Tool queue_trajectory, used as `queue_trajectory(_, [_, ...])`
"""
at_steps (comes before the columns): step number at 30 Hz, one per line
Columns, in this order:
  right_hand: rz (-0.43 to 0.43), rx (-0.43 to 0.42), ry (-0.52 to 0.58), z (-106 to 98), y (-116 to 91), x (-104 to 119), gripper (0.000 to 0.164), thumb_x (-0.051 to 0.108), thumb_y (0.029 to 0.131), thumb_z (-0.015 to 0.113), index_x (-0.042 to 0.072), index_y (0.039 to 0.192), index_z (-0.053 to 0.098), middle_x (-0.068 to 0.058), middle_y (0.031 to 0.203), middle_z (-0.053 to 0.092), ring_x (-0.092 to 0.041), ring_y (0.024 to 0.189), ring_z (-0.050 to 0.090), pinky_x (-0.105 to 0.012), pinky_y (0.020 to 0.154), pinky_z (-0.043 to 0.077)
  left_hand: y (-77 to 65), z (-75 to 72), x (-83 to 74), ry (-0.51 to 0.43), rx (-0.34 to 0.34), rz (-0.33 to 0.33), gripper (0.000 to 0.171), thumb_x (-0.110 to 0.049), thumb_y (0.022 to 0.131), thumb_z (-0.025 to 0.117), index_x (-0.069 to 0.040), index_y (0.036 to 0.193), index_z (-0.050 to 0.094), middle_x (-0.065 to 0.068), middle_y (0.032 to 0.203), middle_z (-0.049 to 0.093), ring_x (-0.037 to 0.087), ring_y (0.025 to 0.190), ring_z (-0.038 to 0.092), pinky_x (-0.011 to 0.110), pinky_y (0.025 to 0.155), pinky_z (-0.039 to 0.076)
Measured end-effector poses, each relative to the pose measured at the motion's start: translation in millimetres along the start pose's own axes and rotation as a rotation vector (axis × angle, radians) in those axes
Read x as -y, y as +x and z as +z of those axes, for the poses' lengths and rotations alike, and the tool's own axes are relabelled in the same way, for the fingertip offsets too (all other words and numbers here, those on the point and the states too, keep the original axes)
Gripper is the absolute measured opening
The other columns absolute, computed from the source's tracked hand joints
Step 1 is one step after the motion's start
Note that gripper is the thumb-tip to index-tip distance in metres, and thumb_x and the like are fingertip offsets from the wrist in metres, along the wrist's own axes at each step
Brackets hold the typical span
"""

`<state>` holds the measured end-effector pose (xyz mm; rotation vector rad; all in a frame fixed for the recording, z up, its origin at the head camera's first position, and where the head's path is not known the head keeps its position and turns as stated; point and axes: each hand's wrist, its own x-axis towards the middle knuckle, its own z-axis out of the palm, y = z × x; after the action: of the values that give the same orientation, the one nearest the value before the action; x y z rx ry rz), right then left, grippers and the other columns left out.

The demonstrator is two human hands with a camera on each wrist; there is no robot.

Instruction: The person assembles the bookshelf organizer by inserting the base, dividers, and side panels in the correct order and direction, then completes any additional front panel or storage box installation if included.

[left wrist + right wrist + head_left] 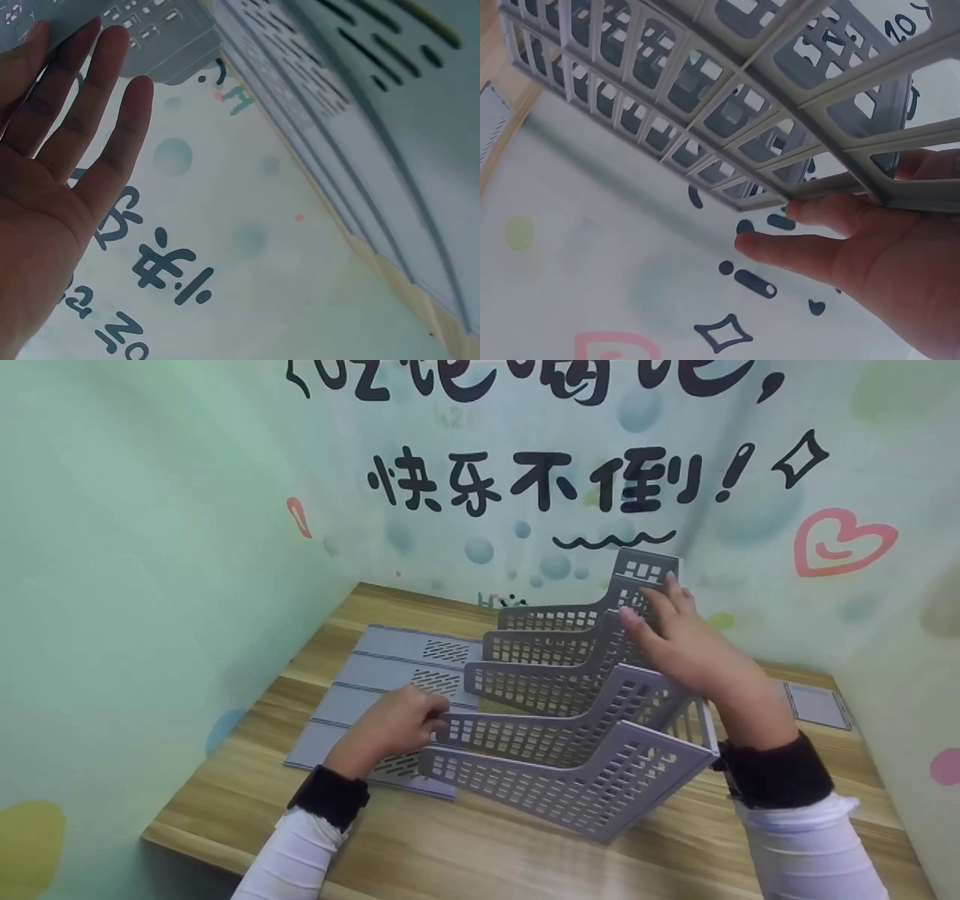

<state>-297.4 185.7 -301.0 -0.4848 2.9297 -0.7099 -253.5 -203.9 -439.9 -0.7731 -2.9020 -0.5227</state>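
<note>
A grey plastic file rack [551, 795] with several perforated, step-shaped dividers stands tilted on the table. My left hand [394, 727] pinches the low front end of the second-nearest divider; in the left wrist view, thumb and fingers lie on opposite sides of a grey panel. At the rack's taller back end, my right hand [694, 649] holds the upper edge, its thumb toward the dividers. The right wrist view shows fingers [791, 251] extended along the outside of the latticed back [727, 97]. Part of the back is hidden by this hand in the head view.
A flat grey panel [337, 671] with ridges and slotted patches lies left of the rack, partly beneath its front ends. On the right side of the wooden table [225, 802] lies a small grey piece [817, 706]. Printed cloth walls [450, 562] enclose the table.
</note>
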Motion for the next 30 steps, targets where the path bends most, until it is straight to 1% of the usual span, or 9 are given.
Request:
queue_trajectory(4, [0.028,0.011,-0.06,4,6,11,0.101,0.08,0.103,0.025,0.009,0.172,0.008,-0.016,0.175,-0.03,-0.052,0.161,-0.022,-0.083,0.124,0.006,-5.5,8.3,7.3,-0.015,0.024,-0.034,0.015,-0.016,0.096,0.076,-0.014,0.085,0.066,-0.002,0.077,0.068,0.014,0.07,0.06,0.035,0.069,0.057])
queue_trajectory(8, [0.084,0.012,-0.129,5,11,18,0.106,0.08,0.102,0.031,0.004,0.171,0.004,-0.022,0.173,-0.032,-0.058,0.158,-0.023,-0.086,0.122,0.008,1.9,13.7,11.2,0.006,0.088,-0.067,0.011,-0.019,0.098,0.074,-0.014,0.09,0.068,-0.001,0.08,0.068,0.016,0.074,0.062,0.039,0.073,0.059])
queue_trajectory(10, [0.106,-0.004,-0.136,6,12,19,0.105,0.077,0.103,0.036,0.003,0.171,0.004,-0.025,0.172,-0.031,-0.061,0.158,-0.019,-0.085,0.121,0.013,9.2,8.4,10.2,-0.005,0.167,-0.102,0.007,-0.018,0.098,0.074,-0.012,0.096,0.071,0.003,0.088,0.073,0.022,0.082,0.068,0.043,0.08,0.061])
queue_trajectory(12, [0.137,-0.035,-0.084,8,14,19,0.103,0.07,0.104,0.044,0.004,0.171,0.004,-0.025,0.172,-0.031,-0.064,0.158,-0.01,-0.084,0.121,0.019,19.5,-4.8,8.7,-0.05,0.287,-0.157,0.019,-0.019,0.097,0.076,-0.013,0.114,0.074,0.008,0.11,0.077,0.028,0.102,0.072,0.048,0.095,0.061])
queue_trajectory(15, [0.184,-0.077,0.059,11,14,15,0.101,0.062,0.104,0.051,0.004,0.171,0.0,-0.028,0.171,-0.033,-0.067,0.157,0.002,-0.081,0.122,0.024,44.8,-31.0,11.6,-0.145,0.445,-0.243,0.052,-0.017,0.094,0.077,-0.013,0.144,0.063,0.013,0.148,0.065,0.035,0.134,0.062,0.054,0.114,0.053])
queue_trajectory(18, [0.208,-0.084,0.158,10,12,9,0.098,0.054,0.105,0.053,-0.002,0.169,0.005,-0.038,0.172,-0.014,-0.067,0.153,0.022,-0.076,0.123,0.03,85.8,-45.1,17.2,-0.202,0.463,-0.251,0.062,-0.006,0.093,0.068,-0.011,0.153,0.054,0.016,0.165,0.047,0.039,0.143,0.053,0.056,0.115,0.051])
queue_trajectory(23, [0.185,-0.04,0.179,8,9,2,0.082,0.041,0.105,0.056,-0.015,0.158,0.026,-0.041,0.149,0.045,-0.05,0.128,0.054,-0.067,0.115,0.046,150.6,-31.1,21.2,-0.168,0.342,-0.136,0.059,0.003,0.092,0.053,-0.003,0.15,0.054,0.02,0.169,0.038,0.038,0.152,0.044,0.051,0.125,0.043])
queue_trajectory(26, [0.19,-0.016,0.178,6,4,-3,0.082,0.046,0.106,0.056,-0.011,0.158,0.028,-0.039,0.143,0.051,-0.047,0.126,0.057,-0.065,0.115,0.047,172.5,-20.7,17.5,-0.15,0.361,-0.132,0.06,0.003,0.096,0.05,0.001,0.156,0.047,0.022,0.164,0.046,0.037,0.153,0.045,0.048,0.13,0.038])
queue_trajectory(30, [0.209,0.008,0.178,1,-3,-8,0.094,0.06,0.103,0.057,-0.003,0.164,0.023,-0.038,0.144,0.052,-0.048,0.129,0.057,-0.067,0.116,0.045,184.1,-16.3,10.2,-0.136,0.411,-0.14,0.057,0.003,0.101,0.043,-0.001,0.158,0.047,0.02,0.161,0.052,0.036,0.151,0.049,0.046,0.127,0.043])
